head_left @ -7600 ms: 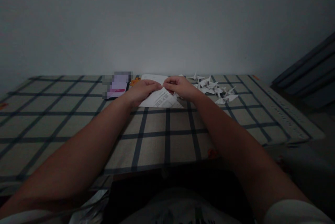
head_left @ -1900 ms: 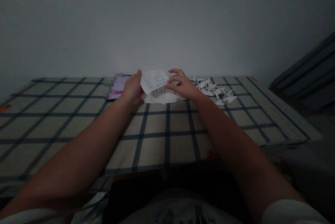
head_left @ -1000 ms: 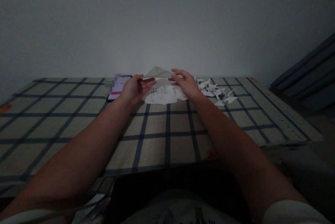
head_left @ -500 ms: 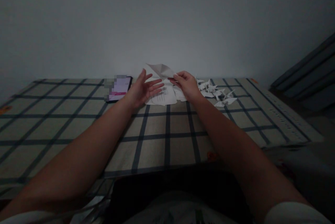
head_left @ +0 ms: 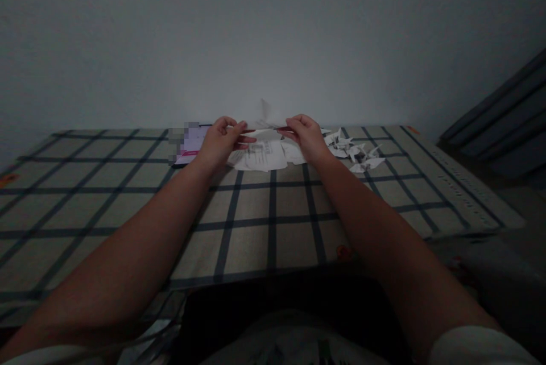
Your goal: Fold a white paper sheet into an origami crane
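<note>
A piece of folded white paper (head_left: 265, 124) is held up between my two hands, seen nearly edge-on, with a blurred flap standing up from its middle. My left hand (head_left: 222, 139) pinches its left end between thumb and fingers. On the opposite end, my right hand (head_left: 307, 139) has a similar pinch grip. Beneath the hands lie loose printed paper sheets (head_left: 264, 159), partly overlapping. Several folded paper cranes (head_left: 362, 156) are heaped just to the right of my right hand.
A tablet or large phone (head_left: 194, 140) with a lit pinkish screen lies left of my left hand, part of it covered by that hand. The checked tablecloth (head_left: 251, 200) spans the table up to a plain wall (head_left: 273, 35). Dark folded fabric (head_left: 503, 109) hangs at the right.
My left hand was spread apart from the paper and now grips its left end. The paper has come down and flattened. My right hand keeps its hold in nearly the same place.
</note>
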### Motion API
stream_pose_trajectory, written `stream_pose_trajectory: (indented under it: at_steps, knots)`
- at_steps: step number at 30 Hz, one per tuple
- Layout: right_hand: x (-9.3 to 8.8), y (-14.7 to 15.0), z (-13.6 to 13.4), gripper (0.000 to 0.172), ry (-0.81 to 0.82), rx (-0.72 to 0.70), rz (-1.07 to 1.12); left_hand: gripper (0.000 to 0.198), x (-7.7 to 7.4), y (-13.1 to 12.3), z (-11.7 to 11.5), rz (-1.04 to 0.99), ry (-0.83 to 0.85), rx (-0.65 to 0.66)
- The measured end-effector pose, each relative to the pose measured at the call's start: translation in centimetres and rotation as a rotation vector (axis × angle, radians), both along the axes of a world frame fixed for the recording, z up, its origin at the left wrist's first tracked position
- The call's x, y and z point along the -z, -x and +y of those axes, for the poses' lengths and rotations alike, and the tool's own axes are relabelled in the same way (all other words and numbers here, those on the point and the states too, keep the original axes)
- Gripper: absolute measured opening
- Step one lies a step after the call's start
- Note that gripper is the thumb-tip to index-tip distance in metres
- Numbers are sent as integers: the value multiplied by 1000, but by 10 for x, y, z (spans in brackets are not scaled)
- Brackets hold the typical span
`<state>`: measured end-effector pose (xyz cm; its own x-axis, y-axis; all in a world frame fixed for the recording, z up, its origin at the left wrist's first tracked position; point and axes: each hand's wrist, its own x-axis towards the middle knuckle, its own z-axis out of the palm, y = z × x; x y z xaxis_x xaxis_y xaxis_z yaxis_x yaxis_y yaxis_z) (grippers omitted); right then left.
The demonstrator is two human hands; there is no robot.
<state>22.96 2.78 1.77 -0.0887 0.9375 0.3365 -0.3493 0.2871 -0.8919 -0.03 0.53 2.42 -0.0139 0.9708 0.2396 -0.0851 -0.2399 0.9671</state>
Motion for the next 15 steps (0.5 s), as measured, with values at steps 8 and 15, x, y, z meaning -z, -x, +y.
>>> stream_pose_trajectory:
  at_steps: [8, 15]
  knots:
    - [1, 0, 0, 22, -4, 28, 9, 48, 0, -4, -6, 59, 9, -21]
    - [-1, -1, -5, 14, -68, 91, -228, 30, -2, -7, -10, -10, 117, 82]
